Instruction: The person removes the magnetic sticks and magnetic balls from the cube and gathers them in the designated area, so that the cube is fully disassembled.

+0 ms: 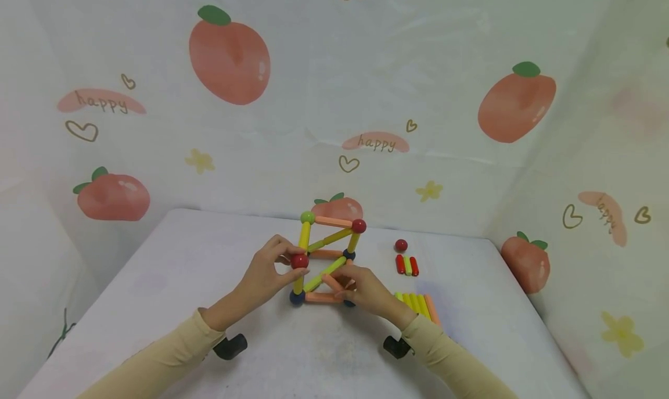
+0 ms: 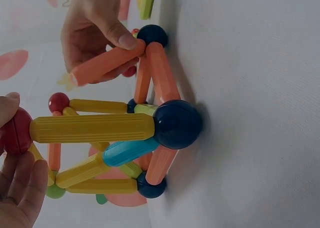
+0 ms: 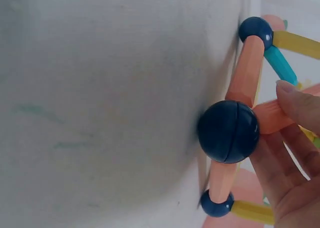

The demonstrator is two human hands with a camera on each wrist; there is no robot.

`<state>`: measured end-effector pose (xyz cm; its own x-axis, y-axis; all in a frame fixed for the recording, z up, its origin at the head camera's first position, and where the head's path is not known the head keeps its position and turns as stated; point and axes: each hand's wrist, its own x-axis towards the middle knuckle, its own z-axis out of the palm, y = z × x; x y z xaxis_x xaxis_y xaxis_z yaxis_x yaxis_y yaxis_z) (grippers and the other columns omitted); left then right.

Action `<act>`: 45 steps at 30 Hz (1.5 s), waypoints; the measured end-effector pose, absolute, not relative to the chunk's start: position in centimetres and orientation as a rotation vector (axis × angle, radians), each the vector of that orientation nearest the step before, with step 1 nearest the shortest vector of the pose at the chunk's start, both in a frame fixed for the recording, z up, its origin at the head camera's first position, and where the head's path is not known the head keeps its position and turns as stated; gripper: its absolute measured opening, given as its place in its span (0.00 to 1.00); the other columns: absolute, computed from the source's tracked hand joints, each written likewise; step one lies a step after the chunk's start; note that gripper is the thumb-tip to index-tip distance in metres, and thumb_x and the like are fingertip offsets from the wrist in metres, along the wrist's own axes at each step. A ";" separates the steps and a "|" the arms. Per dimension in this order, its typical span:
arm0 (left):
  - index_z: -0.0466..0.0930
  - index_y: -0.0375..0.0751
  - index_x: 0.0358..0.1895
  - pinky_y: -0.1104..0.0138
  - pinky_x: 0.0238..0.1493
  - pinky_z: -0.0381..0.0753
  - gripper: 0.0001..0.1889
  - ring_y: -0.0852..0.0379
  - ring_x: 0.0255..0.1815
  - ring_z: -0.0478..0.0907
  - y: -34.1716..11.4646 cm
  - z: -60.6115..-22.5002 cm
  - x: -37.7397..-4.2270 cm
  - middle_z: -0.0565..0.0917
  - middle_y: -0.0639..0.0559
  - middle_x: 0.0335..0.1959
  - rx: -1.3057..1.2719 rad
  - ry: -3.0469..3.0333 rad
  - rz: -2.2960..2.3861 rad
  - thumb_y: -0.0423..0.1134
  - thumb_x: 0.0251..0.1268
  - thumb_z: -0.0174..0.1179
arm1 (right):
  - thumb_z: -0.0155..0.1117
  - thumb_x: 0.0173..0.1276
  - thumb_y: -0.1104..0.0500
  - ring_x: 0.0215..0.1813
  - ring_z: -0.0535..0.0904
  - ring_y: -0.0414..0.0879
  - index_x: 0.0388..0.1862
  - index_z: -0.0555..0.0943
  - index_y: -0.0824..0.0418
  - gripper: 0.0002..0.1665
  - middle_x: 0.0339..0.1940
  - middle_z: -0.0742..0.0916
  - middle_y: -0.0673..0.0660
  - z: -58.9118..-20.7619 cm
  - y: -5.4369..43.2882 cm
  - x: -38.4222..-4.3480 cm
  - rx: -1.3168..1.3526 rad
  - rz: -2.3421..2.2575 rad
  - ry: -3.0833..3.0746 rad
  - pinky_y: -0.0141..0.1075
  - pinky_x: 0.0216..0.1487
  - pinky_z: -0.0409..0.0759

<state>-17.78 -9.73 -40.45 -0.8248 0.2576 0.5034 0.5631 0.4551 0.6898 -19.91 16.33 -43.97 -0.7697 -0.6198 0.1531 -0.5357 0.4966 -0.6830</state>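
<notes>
A frame of magnetic rods and balls stands on the table, dark blue balls at its base. My left hand (image 1: 263, 274) pinches a red ball (image 1: 299, 261) between thumb and fingers, on top of an upright yellow rod (image 2: 92, 128) at the front left. With thumb and fingers my right hand (image 1: 370, 291) grips an orange rod (image 2: 106, 66), whose lower end meets the front right dark blue ball (image 3: 229, 131). That rod tilts toward the left. Behind stand a green ball (image 1: 308, 218) and another red ball (image 1: 359, 226), joined by an orange rod (image 1: 334, 221).
Right of the frame lie a loose red ball (image 1: 400, 245), short red and green rods (image 1: 407, 265), and a row of yellow and orange rods (image 1: 420, 306) partly behind my right wrist. A patterned cloth (image 1: 292, 126) hangs behind the white table (image 1: 172, 259).
</notes>
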 end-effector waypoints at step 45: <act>0.83 0.38 0.47 0.61 0.44 0.87 0.19 0.59 0.42 0.80 -9.7 -40.5 -17.8 0.77 0.52 0.40 -0.688 -2.396 -1.319 0.35 0.50 0.76 | 0.63 0.71 0.57 0.43 0.84 0.38 0.67 0.67 0.66 0.30 0.51 0.81 0.65 -41.9 36.2 -18.5 -0.270 -1.529 2.603 0.37 0.46 0.87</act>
